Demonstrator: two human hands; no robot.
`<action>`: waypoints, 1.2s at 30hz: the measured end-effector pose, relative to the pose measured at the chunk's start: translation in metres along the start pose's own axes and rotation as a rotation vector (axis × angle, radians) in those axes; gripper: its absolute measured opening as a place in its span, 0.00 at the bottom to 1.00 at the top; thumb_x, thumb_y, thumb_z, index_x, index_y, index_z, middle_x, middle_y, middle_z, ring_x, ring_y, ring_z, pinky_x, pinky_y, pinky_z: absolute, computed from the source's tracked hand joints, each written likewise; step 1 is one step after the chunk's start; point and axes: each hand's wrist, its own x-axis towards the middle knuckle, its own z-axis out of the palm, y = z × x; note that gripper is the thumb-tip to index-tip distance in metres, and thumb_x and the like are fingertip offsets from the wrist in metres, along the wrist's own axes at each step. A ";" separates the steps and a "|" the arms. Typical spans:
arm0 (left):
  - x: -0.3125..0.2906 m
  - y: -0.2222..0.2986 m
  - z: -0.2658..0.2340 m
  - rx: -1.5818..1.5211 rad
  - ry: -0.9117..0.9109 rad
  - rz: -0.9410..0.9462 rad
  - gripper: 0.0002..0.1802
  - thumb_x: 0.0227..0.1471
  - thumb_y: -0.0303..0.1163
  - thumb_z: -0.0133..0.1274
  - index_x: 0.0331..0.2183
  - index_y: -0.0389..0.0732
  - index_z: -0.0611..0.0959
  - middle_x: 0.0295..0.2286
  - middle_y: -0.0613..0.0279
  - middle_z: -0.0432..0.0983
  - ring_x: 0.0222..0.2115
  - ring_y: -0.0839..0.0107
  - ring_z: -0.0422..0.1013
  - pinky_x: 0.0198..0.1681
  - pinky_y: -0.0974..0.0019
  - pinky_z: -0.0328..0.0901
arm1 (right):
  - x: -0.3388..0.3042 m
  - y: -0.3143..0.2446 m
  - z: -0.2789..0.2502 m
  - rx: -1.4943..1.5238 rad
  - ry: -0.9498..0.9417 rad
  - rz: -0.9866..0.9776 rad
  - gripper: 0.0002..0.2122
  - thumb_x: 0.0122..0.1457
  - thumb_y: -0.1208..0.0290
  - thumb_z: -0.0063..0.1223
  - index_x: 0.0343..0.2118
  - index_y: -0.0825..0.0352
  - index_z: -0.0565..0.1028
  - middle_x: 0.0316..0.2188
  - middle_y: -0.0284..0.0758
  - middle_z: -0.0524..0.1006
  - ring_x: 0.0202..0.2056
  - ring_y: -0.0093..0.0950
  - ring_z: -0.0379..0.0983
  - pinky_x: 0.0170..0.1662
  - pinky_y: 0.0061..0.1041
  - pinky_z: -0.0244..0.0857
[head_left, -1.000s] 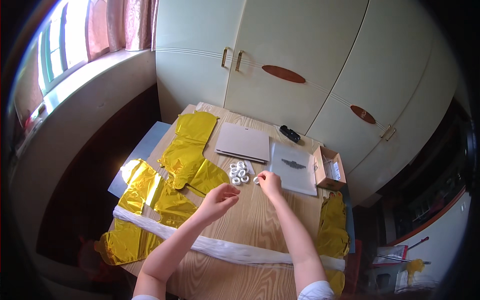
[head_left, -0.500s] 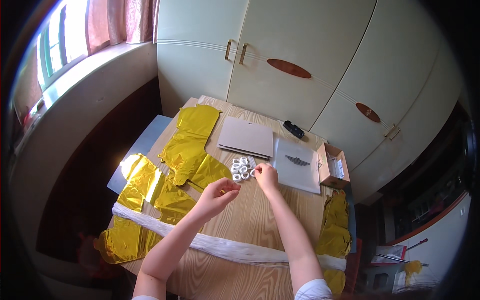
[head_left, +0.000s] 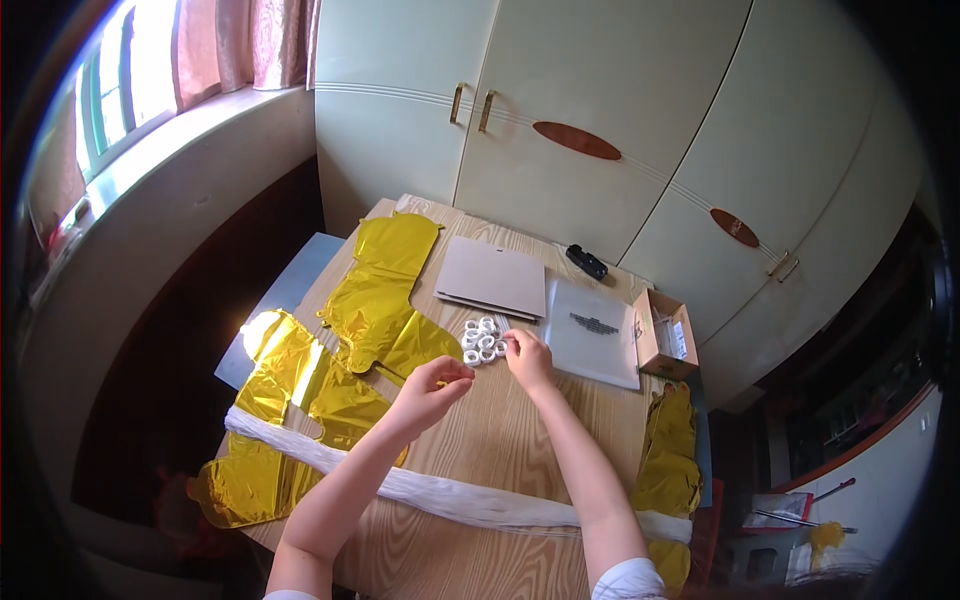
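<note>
A cluster of small white rings [head_left: 478, 342], perhaps little rolls, lies on the wooden table [head_left: 500, 445] before me. My right hand [head_left: 528, 358] reaches to the cluster's right edge, thumb and fingers pinched at a white ring [head_left: 501, 349] there. Nearer to me, my left hand [head_left: 432, 392] hovers just left of the cluster's near side. Its fingers are drawn together, and whatever they may hold is too small to make out. Beside it spreads a flat gold foil balloon [head_left: 375, 300]. A long bundle of white strands [head_left: 460, 503] runs across the table under my forearms.
Beyond the rings lie grey-brown cardboard sheets [head_left: 490, 275]. To the right are clear plastic bags [head_left: 592, 340], an open cardboard box [head_left: 665, 350] and a black object [head_left: 586, 262]. More gold foil [head_left: 668, 440] hangs at the right edge. Pale cabinets [head_left: 590, 80] stand behind.
My right hand has shifted slightly left, and the ring at its fingertips now sits closer to the others. My left hand has barely moved.
</note>
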 end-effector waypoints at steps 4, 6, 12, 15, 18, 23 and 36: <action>0.001 -0.001 -0.001 0.020 -0.008 -0.001 0.07 0.51 0.26 0.51 0.34 0.34 0.76 0.34 0.62 0.75 0.35 0.79 0.69 0.40 0.74 0.63 | -0.009 0.001 -0.001 -0.030 -0.024 -0.023 0.05 0.50 0.76 0.50 0.31 0.64 0.75 0.30 0.37 0.76 0.31 0.37 0.74 0.34 0.31 0.68; 0.001 0.001 0.000 0.008 0.003 0.006 0.08 0.51 0.27 0.51 0.34 0.34 0.76 0.32 0.63 0.75 0.34 0.79 0.68 0.39 0.74 0.63 | -0.011 0.003 0.000 -0.050 -0.016 -0.059 0.05 0.50 0.77 0.50 0.31 0.64 0.75 0.30 0.37 0.76 0.30 0.36 0.74 0.34 0.29 0.67; 0.004 0.009 0.006 -0.033 0.003 0.042 0.08 0.51 0.27 0.50 0.34 0.33 0.76 0.28 0.64 0.74 0.28 0.79 0.68 0.33 0.75 0.63 | -0.025 -0.011 -0.047 -0.016 0.043 -0.037 0.05 0.52 0.78 0.48 0.31 0.65 0.74 0.31 0.37 0.75 0.32 0.37 0.73 0.35 0.30 0.68; 0.001 0.010 0.004 0.010 0.016 0.047 0.08 0.50 0.27 0.51 0.34 0.33 0.76 0.27 0.64 0.74 0.29 0.79 0.68 0.33 0.75 0.63 | -0.056 -0.051 -0.082 0.136 -0.089 -0.033 0.04 0.51 0.78 0.50 0.30 0.67 0.74 0.29 0.37 0.75 0.29 0.34 0.73 0.32 0.28 0.67; -0.009 0.017 0.003 0.129 -0.026 0.088 0.07 0.51 0.27 0.51 0.34 0.35 0.77 0.29 0.65 0.74 0.32 0.82 0.68 0.36 0.76 0.62 | -0.100 -0.093 -0.112 0.140 -0.260 -0.029 0.03 0.50 0.78 0.52 0.29 0.67 0.74 0.28 0.37 0.75 0.27 0.33 0.73 0.30 0.28 0.68; -0.028 0.030 0.029 0.440 -0.129 0.145 0.08 0.46 0.29 0.53 0.31 0.36 0.78 0.24 0.61 0.74 0.25 0.73 0.70 0.29 0.70 0.64 | -0.189 -0.095 -0.120 0.135 -0.268 -0.110 0.04 0.47 0.78 0.56 0.28 0.68 0.75 0.27 0.37 0.75 0.28 0.34 0.73 0.30 0.28 0.68; -0.101 -0.011 0.042 0.637 -0.202 0.215 0.04 0.41 0.23 0.54 0.26 0.38 0.78 0.21 0.61 0.71 0.23 0.65 0.68 0.26 0.64 0.64 | -0.221 -0.084 -0.102 0.037 -0.147 -0.234 0.06 0.44 0.76 0.58 0.26 0.64 0.74 0.27 0.29 0.73 0.28 0.27 0.70 0.32 0.24 0.66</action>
